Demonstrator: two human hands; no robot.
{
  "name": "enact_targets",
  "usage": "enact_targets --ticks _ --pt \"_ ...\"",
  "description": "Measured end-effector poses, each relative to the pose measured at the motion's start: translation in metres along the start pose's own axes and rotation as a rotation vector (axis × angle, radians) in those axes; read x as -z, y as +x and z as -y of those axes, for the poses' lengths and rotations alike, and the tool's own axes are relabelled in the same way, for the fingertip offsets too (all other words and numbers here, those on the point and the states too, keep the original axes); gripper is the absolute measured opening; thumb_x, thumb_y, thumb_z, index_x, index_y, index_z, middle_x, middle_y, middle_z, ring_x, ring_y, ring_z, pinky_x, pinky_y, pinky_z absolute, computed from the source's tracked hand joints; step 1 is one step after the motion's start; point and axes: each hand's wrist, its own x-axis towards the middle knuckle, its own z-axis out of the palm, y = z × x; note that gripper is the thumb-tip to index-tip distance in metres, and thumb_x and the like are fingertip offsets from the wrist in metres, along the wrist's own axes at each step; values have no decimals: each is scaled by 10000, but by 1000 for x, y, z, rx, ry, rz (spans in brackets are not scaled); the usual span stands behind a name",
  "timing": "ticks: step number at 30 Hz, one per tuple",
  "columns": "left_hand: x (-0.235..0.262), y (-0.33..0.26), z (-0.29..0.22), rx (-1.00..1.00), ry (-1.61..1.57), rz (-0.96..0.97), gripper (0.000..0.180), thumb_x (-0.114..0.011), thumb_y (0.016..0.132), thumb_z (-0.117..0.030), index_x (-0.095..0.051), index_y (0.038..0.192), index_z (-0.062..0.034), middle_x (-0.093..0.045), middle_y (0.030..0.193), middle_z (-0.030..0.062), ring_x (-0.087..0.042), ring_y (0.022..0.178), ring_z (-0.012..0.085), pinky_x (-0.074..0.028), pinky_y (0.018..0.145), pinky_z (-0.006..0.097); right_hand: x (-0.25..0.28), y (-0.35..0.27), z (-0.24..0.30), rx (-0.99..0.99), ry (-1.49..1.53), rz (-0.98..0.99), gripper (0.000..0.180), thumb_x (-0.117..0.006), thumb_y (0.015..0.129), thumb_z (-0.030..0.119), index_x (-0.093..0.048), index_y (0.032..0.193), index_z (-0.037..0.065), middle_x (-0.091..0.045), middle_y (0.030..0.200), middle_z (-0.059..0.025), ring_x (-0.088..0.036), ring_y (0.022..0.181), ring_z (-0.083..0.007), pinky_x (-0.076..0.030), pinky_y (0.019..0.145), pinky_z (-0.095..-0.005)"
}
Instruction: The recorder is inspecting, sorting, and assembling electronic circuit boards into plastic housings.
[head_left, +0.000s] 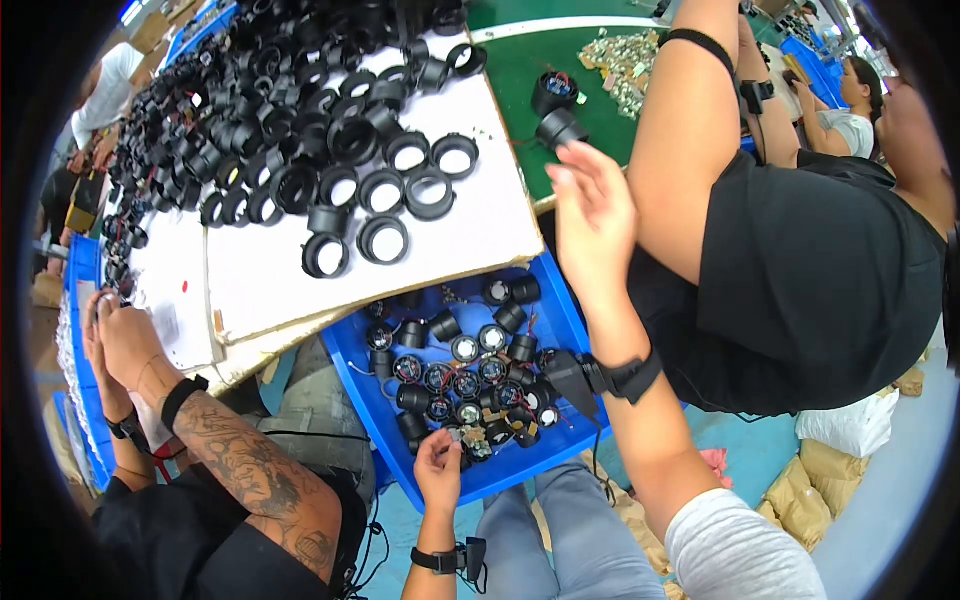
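My left hand is over the near edge of a blue bin, fingers curled and thumb pressed in; what they hold, if anything, is too small to make out. Beside its fingertips lie small board-like scraps. In the bin are several short black cylinders, some showing wires or white discs. My right hand is raised at the table's right side, fingers loosely stretched and apart. Just beyond its fingertips a black cylinder lies on a green surface, next to another with wires.
Black rings and housings crowd the white tabletop ahead. A heap of small parts lies at the far right. One co-worker's tattooed arm is at the left; another's bent arm is close at the right. Sacks stand on the floor.
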Motion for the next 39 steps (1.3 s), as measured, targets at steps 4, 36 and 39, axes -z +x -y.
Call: enact_targets --ticks 4,36,39 --pt "-5 -12 -6 4 -33 15 268 -629 821 -39 -552 1076 -6 -598 989 54 -569 894 128 -468 792 240 -38 65 -2 130 -475 127 339 -604 751 62 -535 1075 -10 -586 1021 -214 -562 970 -352 -441 859 -405" --pt "129 -387 -242 -719 -456 209 500 -484 896 -399 -489 1193 4 -590 671 89 -608 734 245 -482 727 359 113 -203 224 300 -235 976 408 -712 691 76 -564 1070 47 -444 1243 -210 -442 1109 -381 -357 939 -432" --pt "111 -462 -332 -1294 -463 375 470 -478 905 -432 -509 1101 -6 -566 655 89 -564 550 208 -488 552 340 109 -227 257 402 -72 1152 423 -710 687 69 -572 1086 57 -449 1245 -200 -445 1101 -380 -362 927 -442"
